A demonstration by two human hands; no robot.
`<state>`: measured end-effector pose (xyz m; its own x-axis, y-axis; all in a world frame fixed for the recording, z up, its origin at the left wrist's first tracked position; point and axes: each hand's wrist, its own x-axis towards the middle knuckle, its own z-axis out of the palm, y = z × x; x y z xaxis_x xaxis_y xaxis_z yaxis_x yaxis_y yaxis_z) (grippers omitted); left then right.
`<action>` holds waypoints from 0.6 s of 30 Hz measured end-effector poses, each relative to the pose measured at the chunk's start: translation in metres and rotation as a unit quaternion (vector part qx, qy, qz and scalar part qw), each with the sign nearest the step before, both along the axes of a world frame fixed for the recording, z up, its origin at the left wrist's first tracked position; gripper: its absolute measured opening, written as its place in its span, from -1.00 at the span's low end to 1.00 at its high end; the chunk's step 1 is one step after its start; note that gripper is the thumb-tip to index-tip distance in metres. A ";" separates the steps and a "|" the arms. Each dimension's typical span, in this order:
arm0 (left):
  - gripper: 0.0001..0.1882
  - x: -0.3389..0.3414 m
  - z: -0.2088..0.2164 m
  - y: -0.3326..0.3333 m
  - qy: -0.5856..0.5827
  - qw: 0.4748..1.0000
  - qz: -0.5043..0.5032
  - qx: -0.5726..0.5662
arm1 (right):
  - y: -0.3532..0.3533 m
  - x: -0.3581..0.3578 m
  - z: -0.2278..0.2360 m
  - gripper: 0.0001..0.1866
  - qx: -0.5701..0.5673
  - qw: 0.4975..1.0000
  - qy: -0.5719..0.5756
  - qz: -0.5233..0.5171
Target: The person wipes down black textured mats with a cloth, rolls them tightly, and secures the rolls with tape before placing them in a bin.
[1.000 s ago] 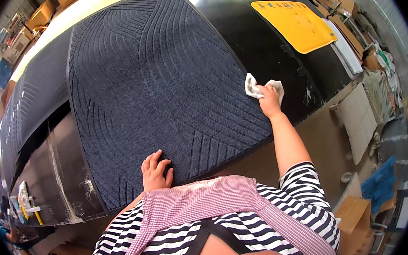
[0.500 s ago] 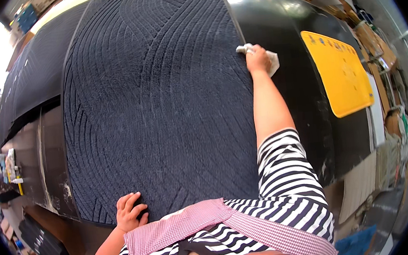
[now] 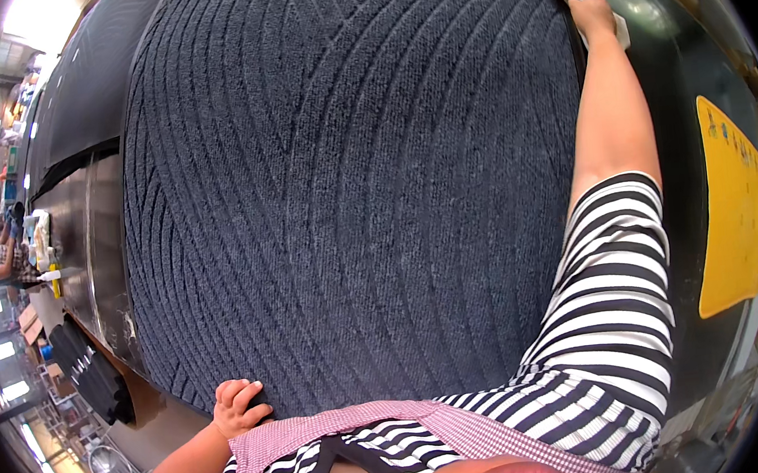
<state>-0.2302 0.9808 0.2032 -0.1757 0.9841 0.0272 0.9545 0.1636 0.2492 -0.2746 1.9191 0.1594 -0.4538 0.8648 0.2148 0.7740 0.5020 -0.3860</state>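
Observation:
A large dark blue-grey carpet mat (image 3: pixel 357 193) with curved ribs lies flat in front of me. Near its far right edge, my right hand (image 3: pixel 593 15) is closed around a crumpled white cloth (image 3: pixel 622 31). Part of the cloth pokes out past the fingers against the mat's border. My left hand (image 3: pixel 238 407) rests on the mat's near left edge, with its fingers lying on the pile and nothing held in them.
A yellow sheet (image 3: pixel 731 212) with small pictures lies on the dark tabletop (image 3: pixel 672 108) to the right. Another dark mat (image 3: pixel 95 81) lies at the far left. Bottles (image 3: pixel 54 272) stand beyond the left side, near another person (image 3: pixel 5 254). Black sheets (image 3: pixel 86 369) sit lower left.
My right hand has slid the cloth farther away along the mat's right edge. The view has shifted closer over the mat. My left hand stays at the near left edge.

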 end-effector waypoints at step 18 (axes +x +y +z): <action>-0.66 0.015 0.023 0.013 -0.038 0.997 0.043 0.045 | -0.440 0.357 0.012 -0.75 -0.024 0.989 0.110 0.101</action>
<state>-0.2152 0.9939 0.2260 -0.2639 0.9595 0.0986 0.9156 0.2170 0.3384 0.0827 1.4795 0.1711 -0.5646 0.7731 0.2889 0.5546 0.6147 -0.5609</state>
